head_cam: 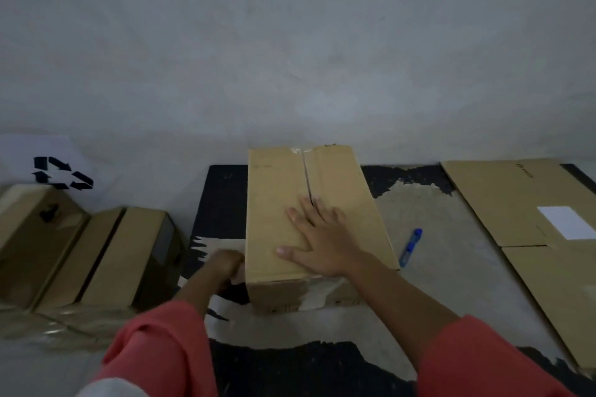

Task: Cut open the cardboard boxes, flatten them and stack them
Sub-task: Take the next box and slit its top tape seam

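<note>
A brown cardboard box [277,203] stands in the middle of a worn black mat, its top flaps meeting at a centre seam. My right hand [317,240] lies flat on the box top, fingers spread across the seam. My left hand [230,264] is at the box's near left corner, fingers curled against the side wall. A blue box cutter [410,246] lies on the mat just right of the box, untouched. Flattened cardboard [503,200] lies at the right.
Two brown boxes [106,255] stand side by side at the left on the floor. A white sheet with a black recycling symbol [61,172] leans on the grey wall behind them. The black mat [222,200] has torn, peeled patches.
</note>
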